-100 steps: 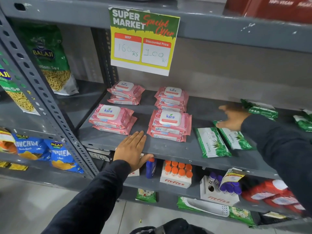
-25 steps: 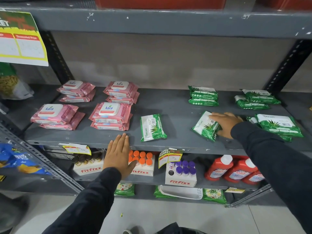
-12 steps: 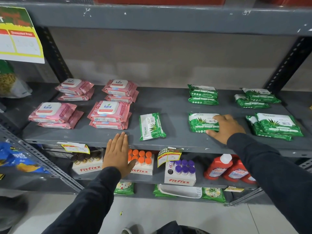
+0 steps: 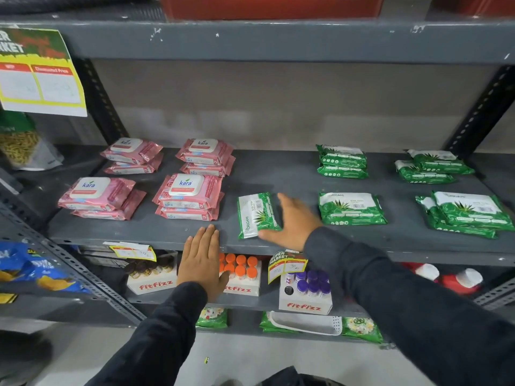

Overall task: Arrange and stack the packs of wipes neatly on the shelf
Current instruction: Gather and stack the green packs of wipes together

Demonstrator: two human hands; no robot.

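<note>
On the grey shelf (image 4: pixel 292 174), a single green pack of wipes (image 4: pixel 257 214) is seen lying flat, turned lengthwise toward the front edge, just right of the pink stacks. The right hand (image 4: pixel 294 221) is laid against the pack's right side, its fingers (image 4: pixel 284 200) spread apart and its thumb placed at the pack's lower corner; nothing is gripped. The left hand (image 4: pixel 202 259) is pressed flat on the shelf's front edge, fingers held together and extended, with nothing held.

Four two-high stacks of pink packs (image 4: pixel 188 196) are arranged on the left half of the shelf. To the right, another single green pack (image 4: pixel 351 208) is set squarely, with green stacks (image 4: pixel 342 162) placed behind it and further ones (image 4: pixel 468 214) toward the right end. Below, boxes of tubes (image 4: pixel 305 298) are kept on the lower shelf.
</note>
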